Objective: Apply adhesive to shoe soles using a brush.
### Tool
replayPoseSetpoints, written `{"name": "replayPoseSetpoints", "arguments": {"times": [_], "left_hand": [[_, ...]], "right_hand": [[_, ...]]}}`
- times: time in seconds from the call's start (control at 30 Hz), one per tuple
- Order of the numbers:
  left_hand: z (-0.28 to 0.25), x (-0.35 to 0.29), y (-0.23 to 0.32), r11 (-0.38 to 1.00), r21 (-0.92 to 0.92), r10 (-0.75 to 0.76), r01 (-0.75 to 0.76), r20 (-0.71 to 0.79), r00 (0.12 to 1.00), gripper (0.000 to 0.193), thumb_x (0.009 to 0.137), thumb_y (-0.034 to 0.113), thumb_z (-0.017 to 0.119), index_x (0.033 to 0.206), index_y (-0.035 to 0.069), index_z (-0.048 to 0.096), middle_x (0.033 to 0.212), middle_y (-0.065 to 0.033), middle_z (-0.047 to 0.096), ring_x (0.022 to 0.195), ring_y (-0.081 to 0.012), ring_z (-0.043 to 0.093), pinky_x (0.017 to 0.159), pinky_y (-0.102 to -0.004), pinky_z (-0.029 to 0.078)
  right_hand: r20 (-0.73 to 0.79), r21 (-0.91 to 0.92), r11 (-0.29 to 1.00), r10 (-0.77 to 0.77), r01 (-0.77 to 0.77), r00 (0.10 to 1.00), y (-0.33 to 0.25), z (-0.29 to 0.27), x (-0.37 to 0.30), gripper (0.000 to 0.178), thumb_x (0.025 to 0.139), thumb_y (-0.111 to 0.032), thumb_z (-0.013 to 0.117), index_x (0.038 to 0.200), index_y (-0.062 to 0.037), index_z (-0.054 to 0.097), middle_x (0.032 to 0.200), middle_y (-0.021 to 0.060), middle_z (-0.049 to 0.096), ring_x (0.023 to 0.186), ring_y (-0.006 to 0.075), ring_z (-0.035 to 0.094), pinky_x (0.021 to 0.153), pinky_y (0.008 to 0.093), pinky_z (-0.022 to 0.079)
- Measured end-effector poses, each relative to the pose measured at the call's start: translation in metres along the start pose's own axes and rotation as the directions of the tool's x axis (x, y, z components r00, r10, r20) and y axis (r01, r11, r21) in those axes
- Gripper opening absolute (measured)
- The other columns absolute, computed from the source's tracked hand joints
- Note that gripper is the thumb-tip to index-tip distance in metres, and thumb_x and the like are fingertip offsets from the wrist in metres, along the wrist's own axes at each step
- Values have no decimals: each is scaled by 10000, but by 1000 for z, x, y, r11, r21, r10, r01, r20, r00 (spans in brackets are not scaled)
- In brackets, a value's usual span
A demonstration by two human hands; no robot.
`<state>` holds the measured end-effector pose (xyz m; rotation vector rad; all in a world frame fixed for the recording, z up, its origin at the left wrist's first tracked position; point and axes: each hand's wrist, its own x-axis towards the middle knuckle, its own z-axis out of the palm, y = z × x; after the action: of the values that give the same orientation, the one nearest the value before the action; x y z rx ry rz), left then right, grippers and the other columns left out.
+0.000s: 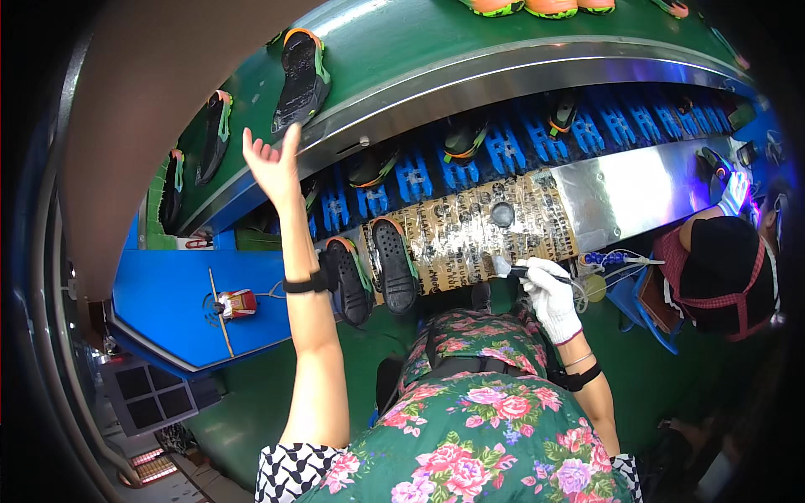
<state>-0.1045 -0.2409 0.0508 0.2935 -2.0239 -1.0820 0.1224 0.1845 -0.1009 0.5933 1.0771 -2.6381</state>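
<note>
My bare left hand reaches up to the green conveyor belt, fingers spread and nothing in them. Its thumb tip is at the near end of a black shoe sole with orange and green edging; I cannot tell whether they touch. In its white glove, my right hand grips a brush with pale bristles and a dark handle, over the front edge of the cardboard-covered bench. Two black soles with holes, a left one and a right one, lie side by side at the bench's left end.
Blue racks carrying some shoe parts run behind the bench. A dark round piece sits on the cardboard. More soles lie on the belt. A blue table holds a red can. A co-worker sits at right.
</note>
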Motion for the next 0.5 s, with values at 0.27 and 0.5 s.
{"name": "replayPoseSetpoints", "arguments": {"times": [0.27, 0.5], "left_hand": [[35, 48, 7, 995, 39, -102, 95, 227, 969, 1266, 761, 369, 893, 1618, -8, 41, 1192, -283, 677, 1078, -338, 667, 1006, -420, 483], [90, -39, 60, 904, 187, 347, -384, 202, 916, 970, 797, 312, 859, 1579, 100, 327, 1543, -285, 290, 1422, -444, 310, 1097, -476, 430]], "right_hand": [[58, -49, 998, 32, -30, 998, 8, 13, 2, 197, 882, -23, 702, 1067, 41, 717, 1079, 189, 741, 754, 164, 666, 704, 267, 554], [-31, 35, 999, -28, 29, 999, 2, -1, 7, 210, 876, 4, 706, 1081, 44, 721, 1067, 171, 750, 748, 139, 664, 688, 240, 540]]}}
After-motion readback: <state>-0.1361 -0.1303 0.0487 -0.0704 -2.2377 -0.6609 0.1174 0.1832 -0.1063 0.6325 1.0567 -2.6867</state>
